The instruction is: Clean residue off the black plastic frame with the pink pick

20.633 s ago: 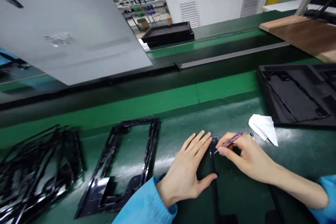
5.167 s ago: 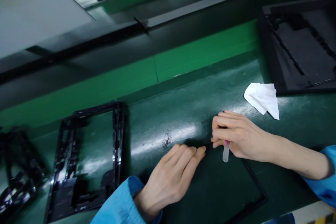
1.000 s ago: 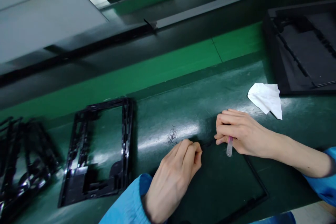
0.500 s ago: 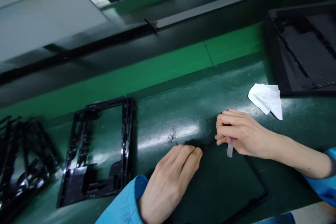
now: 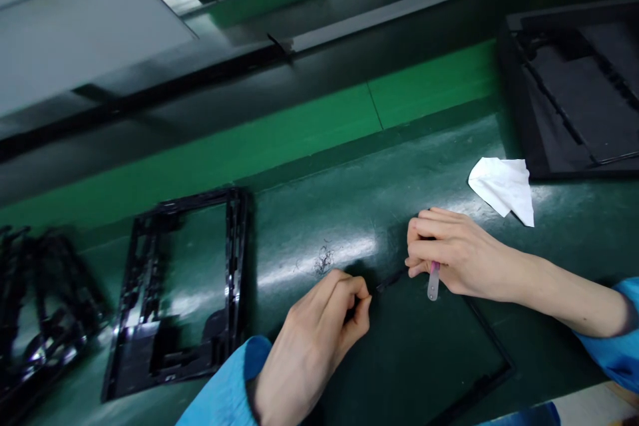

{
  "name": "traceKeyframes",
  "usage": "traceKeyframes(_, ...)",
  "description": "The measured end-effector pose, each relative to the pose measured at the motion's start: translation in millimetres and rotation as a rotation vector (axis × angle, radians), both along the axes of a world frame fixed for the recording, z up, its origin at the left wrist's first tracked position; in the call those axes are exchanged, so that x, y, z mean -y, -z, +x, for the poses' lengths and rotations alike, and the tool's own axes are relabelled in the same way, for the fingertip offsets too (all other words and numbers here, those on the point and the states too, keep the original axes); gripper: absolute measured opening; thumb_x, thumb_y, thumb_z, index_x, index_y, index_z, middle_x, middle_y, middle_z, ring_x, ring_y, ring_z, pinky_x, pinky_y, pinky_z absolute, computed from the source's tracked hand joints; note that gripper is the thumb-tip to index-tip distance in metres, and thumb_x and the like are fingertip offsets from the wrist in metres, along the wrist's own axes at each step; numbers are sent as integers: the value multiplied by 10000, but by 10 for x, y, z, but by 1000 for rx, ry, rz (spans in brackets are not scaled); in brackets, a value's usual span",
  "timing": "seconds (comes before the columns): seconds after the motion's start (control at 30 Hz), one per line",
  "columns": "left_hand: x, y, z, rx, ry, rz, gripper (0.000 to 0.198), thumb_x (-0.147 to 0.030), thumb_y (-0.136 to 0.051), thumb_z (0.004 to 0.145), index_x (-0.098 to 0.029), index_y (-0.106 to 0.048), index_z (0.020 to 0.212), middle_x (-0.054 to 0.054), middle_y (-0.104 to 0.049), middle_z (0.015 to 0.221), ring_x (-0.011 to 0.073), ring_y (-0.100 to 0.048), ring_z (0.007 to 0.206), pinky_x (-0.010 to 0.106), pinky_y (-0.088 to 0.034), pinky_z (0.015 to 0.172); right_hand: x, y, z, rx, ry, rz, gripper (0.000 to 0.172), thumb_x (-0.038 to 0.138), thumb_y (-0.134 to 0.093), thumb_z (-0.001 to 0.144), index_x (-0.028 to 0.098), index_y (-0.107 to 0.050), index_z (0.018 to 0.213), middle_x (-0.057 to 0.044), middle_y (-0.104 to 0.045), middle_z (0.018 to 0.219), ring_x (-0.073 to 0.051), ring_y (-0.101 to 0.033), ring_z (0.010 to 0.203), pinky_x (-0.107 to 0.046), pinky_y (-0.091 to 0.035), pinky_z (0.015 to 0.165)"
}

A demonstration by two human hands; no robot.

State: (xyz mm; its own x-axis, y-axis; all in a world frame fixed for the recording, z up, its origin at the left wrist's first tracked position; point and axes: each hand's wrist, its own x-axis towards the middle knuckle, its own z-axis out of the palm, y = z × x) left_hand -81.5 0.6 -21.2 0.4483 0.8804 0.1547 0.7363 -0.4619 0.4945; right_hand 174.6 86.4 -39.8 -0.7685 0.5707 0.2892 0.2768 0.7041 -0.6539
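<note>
A thin black rectangular frame (image 5: 476, 391) lies on the green work surface in front of me, its upper edge running between my hands. My left hand (image 5: 317, 339) is closed, with thumb and fingertips pinching that upper edge near its left end. Farther right, the fingers of my right hand (image 5: 452, 249) are wrapped round a small tool with a flat translucent and pink handle (image 5: 433, 283). The handle sticks out below the palm; the tool's working end is hidden by the fingers, close to the frame edge. Dark curly shavings (image 5: 323, 258) lie just beyond my left hand.
To the left lies a stack of black plastic frames (image 5: 233, 266), with more black frames (image 5: 44, 306) at the far left. A folded white cloth (image 5: 504, 188) sits beyond my right hand, beside a dark tray (image 5: 544, 170) holding a black frame. A green ledge (image 5: 319, 126) runs behind.
My left hand has shifted slightly left along the edge and its thumb now shows, with more of the edge uncovered. My right hand stays nearly in place with the tool. The view has shifted a little.
</note>
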Motion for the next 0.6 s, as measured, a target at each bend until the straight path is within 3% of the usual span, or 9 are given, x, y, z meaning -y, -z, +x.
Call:
traceKeyframes(0.2, 22, -45, -14, 5, 98, -4, 134, -136, -509, 1094, -173, -619, 1160, 31, -665, 1030, 135, -652, 924, 258, -526, 864, 3, 1, 0, 0, 1, -7, 270, -48, -508, 946, 187, -531, 815, -2, -577, 859, -151, -463, 773, -330, -319, 711)
traceKeyframes(0.4, 29, -15, 159, -267, 86, 187, 129, -125, -461, 1089, -158, -564, 1020, 12, -581, 819, 181, -597, 698, 340, -488, 655, -5, 0, 4, 17, -2, 1, 254, -29, -531, 967, 174, -566, 818, -6, -592, 865, -149, -469, 771, -332, -315, 713)
traceKeyframes(0.6, 21, -1, 134, -211, 39, 117, 162, -96, -429, 1073, -190, -507, 965, -11, -539, 814, 136, -580, 666, 277, -480, 626, 5, 4, 0, 21, 7, 18, 245, -6, -549, 986, 175, -574, 822, -9, -590, 866, -154, -464, 771, -331, -310, 709)
